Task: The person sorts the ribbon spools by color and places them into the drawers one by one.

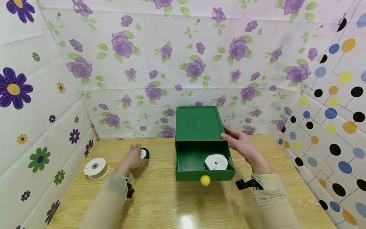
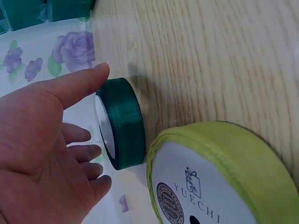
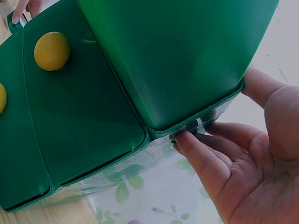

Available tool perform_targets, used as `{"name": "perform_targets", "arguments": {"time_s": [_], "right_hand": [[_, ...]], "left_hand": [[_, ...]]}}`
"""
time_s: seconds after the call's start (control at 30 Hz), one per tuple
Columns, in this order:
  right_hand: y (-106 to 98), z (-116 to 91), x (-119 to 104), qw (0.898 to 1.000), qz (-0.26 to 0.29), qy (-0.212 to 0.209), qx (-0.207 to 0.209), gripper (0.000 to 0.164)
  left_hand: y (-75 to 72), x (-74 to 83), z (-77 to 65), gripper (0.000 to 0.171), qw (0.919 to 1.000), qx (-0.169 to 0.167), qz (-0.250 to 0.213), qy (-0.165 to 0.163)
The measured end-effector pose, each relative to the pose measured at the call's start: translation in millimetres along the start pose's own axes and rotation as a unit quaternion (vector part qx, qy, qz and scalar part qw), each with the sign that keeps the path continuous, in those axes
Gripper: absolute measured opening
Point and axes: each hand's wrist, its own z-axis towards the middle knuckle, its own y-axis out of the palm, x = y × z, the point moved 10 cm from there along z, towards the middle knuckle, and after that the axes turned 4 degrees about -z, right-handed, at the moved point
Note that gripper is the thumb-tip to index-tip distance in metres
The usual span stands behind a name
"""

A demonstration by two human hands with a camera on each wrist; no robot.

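Observation:
My left hand (image 1: 133,158) reaches around a dark green ribbon spool (image 2: 125,123) standing on its edge. The thumb lies at the spool's upper rim, and the other fingers are loosely bent beside its white face. Just nearer stands a yellow-green ribbon spool (image 2: 224,163), mostly hidden under the forearm in the head view. My right hand (image 1: 243,144) touches the right side of a green drawer cabinet (image 1: 198,124), thumb at its top edge and fingertips against the side wall. The top drawer (image 1: 188,176) is pulled out, with a white-faced spool (image 1: 216,162) inside.
A white-faced spool with pale ribbon (image 1: 95,168) lies at the table's left. A yellow knob (image 1: 205,180) is on the pulled-out drawer, and a closed drawer (image 3: 88,107) below has another knob. Patterned sheets surround the wooden table (image 1: 160,203) at back and sides.

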Motion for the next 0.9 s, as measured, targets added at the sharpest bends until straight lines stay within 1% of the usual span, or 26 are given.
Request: {"name": "perform_targets", "arguments": {"time_s": [0.2,0.4,0.63,0.9], "right_hand": [[0.3,-0.3,-1.2,1.000,0.002,0.000,0.001,0.080],[-0.5,-0.7,-0.8,1.000,0.000,0.001,0.004,0.081],[-0.8,-0.7,1.0,1.000,0.001,0.002,0.005,0.080],[-0.2,-0.8,-0.1,1.000,-0.006,0.000,0.005,0.081]], "left_hand": [[0.5,-6.1,2.9,0.093,0.9995,0.002,0.019,-0.024],[0.1,-7.7,3.1,0.089,0.9992,0.007,0.005,-0.040],[-3.4,-8.2,6.4,0.086,0.9987,0.028,0.012,-0.042],[-5.3,-9.5,4.8,0.085,0.9980,0.039,0.010,-0.048]]}}
